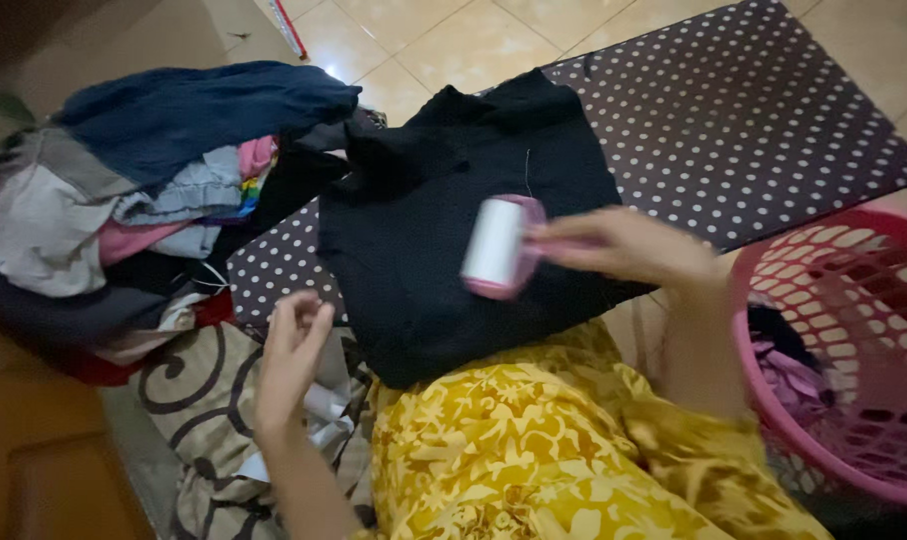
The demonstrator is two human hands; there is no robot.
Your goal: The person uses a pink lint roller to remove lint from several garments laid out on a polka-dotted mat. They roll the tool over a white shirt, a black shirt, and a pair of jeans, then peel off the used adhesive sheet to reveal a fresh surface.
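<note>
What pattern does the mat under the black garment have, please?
White polka dots on dark brown, clearest in the head view on the mat beyond the garment.

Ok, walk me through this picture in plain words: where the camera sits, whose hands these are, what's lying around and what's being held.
There is one view only, from a camera worn on the person's head, looking down at their own two bare hands and lap. No machine is involved.

The right hand grips the pink handle of a lint roller, whose white roll sits over a black garment. That garment is spread on a dark mat with white polka dots, laid on a tiled floor.

The left hand is raised, fingers curled; whether it pinches anything is too small to tell.

To the left is a pile of mixed clothes. At the right edge stands a pink plastic laundry basket with some clothing inside. The yellow patterned fabric at the bottom covers the person's lap.
</note>
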